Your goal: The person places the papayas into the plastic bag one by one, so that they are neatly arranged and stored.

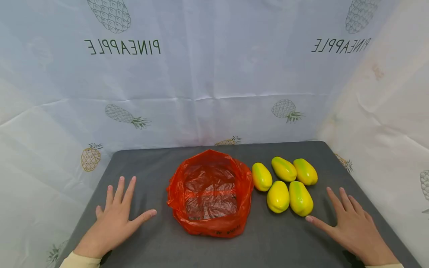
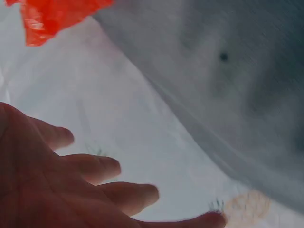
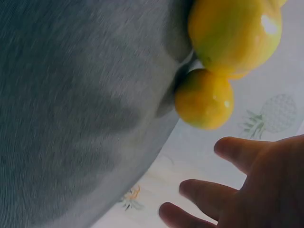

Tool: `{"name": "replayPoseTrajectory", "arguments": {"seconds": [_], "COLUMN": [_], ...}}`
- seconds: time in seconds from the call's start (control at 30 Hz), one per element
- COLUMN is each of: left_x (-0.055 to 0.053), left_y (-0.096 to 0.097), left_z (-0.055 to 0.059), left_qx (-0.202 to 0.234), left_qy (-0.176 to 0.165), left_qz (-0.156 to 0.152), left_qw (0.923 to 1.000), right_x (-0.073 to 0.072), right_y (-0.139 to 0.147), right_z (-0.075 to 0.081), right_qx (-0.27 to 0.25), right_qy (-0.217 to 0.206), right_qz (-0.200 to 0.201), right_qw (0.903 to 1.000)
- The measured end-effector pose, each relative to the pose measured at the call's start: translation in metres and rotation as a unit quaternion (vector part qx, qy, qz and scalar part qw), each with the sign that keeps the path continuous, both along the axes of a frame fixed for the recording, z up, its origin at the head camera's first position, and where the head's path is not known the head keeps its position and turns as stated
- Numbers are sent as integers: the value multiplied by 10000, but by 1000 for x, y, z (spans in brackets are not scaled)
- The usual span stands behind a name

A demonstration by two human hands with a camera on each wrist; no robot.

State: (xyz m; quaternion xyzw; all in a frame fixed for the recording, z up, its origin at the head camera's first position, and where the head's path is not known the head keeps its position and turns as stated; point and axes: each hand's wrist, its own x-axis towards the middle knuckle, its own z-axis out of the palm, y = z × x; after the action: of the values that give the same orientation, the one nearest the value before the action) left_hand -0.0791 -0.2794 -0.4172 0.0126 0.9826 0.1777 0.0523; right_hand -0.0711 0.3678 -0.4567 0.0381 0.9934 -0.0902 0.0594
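A thin red plastic bag (image 1: 211,227) stands with its mouth spread wide near the middle of the grey table, and its inside shows no contents. Right of it lie several glossy yellow-green fruits, shaped like mangoes or small papayas; the front right one (image 1: 300,199) is closest to my right hand (image 1: 355,227). That hand holds nothing, fingers spread, its thumb tip near this fruit; whether they touch I cannot tell. My left hand (image 1: 114,223), fingers apart and holding nothing, is left of the bag. Part of the red bag (image 2: 57,19) shows in the left wrist view.
The grey table (image 1: 151,253) has rounded far corners. White cloth (image 1: 214,74) printed with pineapples hangs behind it and at both sides. One fruit (image 1: 261,176) lies right against or very near the bag's right side.
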Motion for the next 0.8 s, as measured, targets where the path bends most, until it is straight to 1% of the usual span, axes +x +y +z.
{"name": "replayPoseTrajectory", "arguments": {"seconds": [0.1,0.17,0.23,0.33,0.43,0.47,0.53,0.67,0.7,0.73,0.8], "left_x": [-5,-12,-20,-34,-49,-53,-59,-68,-70,-71,-74], "left_y": [10,17,25,35,43,45,49,55,56,58,62], "left_z": [3,5,6,9,11,11,10,5,3,1,-1], "left_qx": [479,834,1218,1671,2082,2229,2575,3185,3283,3338,3402], "left_qy": [-166,-263,-394,-643,-944,-1064,-1265,-1575,-1608,-1609,-1583], "left_qz": [-69,-153,-196,-213,-121,-80,12,90,109,127,182], "left_qw": [9987,9960,9916,9836,9734,9690,9580,9347,9307,9287,9268], "right_x": [-3,-6,-9,-13,-16,-17,-19,-24,-25,-26,-28], "right_y": [-6,-11,-17,-27,-35,-37,-41,-46,-47,-48,-50], "right_z": [3,5,8,13,17,18,19,19,19,19,18], "right_qx": [-52,-105,-132,-248,-410,-464,-542,-619,-643,-673,-732], "right_qy": [-61,-124,-178,-249,-255,-271,-344,-524,-550,-535,-451], "right_qz": [83,119,88,-3,-113,-144,-207,-300,-324,-339,-357], "right_qw": [9999,9998,9997,9994,9988,9985,9977,9963,9959,9957,9957]}}
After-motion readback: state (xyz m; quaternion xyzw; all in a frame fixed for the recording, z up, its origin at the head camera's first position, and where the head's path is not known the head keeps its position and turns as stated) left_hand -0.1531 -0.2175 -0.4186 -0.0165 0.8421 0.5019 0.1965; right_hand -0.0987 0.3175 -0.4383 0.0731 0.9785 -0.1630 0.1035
